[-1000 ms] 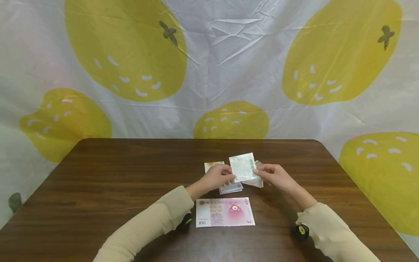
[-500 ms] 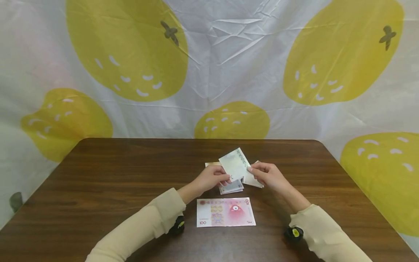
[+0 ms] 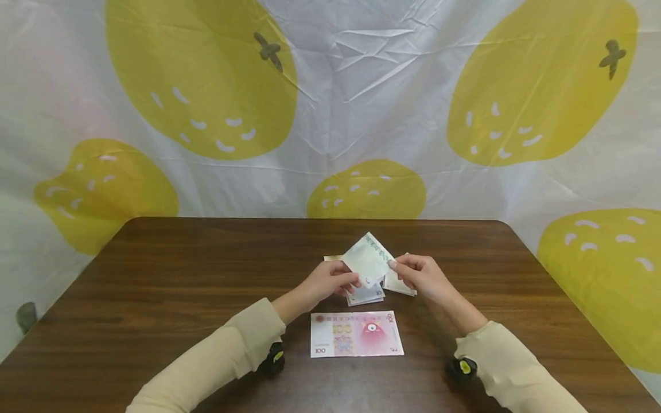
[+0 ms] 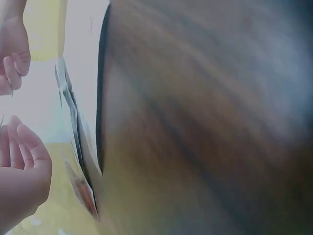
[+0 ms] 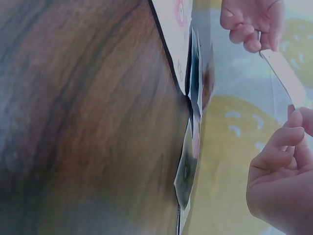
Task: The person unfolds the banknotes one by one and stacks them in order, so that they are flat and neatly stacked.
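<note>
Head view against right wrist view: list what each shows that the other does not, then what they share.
Only the head view shows the whole pink 100 note lying flat near the table's front edge, both beige sleeves, and the lemon-print backdrop in full. Only the right wrist view shows the held pale note edge-on as a thin strip between the two hands, and the pile of notes edge-on above the blurred tabletop. Both show the left hand and the right hand pinching the pale note over the wooden table.
</note>
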The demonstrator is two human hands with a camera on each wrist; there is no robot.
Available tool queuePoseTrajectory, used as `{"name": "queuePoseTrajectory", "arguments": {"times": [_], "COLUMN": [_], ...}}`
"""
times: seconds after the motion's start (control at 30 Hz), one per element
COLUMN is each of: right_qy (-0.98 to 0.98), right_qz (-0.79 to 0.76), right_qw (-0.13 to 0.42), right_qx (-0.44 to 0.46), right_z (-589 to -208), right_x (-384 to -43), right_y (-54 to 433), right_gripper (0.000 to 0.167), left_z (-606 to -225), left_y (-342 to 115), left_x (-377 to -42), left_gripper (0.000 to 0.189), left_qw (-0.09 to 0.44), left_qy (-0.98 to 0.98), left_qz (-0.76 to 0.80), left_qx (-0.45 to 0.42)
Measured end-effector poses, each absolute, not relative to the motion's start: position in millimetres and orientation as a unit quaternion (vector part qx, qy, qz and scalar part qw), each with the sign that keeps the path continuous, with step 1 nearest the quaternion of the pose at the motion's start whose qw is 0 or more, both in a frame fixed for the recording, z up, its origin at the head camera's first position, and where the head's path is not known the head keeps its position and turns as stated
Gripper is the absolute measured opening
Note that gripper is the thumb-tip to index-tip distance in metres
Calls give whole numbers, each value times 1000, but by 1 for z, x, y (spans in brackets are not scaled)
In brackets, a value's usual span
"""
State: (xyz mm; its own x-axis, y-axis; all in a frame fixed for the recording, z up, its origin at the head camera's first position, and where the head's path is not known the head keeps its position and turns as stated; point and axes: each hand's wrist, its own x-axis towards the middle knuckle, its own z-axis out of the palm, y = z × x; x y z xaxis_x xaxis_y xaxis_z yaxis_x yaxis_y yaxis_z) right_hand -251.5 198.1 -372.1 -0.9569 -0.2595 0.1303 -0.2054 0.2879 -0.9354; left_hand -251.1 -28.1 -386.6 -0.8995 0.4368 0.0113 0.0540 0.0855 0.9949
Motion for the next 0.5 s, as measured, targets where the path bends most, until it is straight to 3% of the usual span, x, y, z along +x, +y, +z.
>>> {"name": "queuePoseTrajectory", "arguments": {"times": [0.23, 0.5], "right_qy": [816, 824], "right_qz": [-549, -524], "right_qw": [42, 82], "right_qx": [-177, -201], "right_z": [-369, -364], "right_x": [-250, -245], "right_y": [202, 201], "right_gripper": [23, 16], "left_z": [-381, -377], "left_y": [-40, -43], "left_x": [-255, -257], "left_gripper": [21, 32], "left_qw": [98, 13], "left_qy": [735, 760], "left_qz": [646, 598], "left_qx": [182, 255]}}
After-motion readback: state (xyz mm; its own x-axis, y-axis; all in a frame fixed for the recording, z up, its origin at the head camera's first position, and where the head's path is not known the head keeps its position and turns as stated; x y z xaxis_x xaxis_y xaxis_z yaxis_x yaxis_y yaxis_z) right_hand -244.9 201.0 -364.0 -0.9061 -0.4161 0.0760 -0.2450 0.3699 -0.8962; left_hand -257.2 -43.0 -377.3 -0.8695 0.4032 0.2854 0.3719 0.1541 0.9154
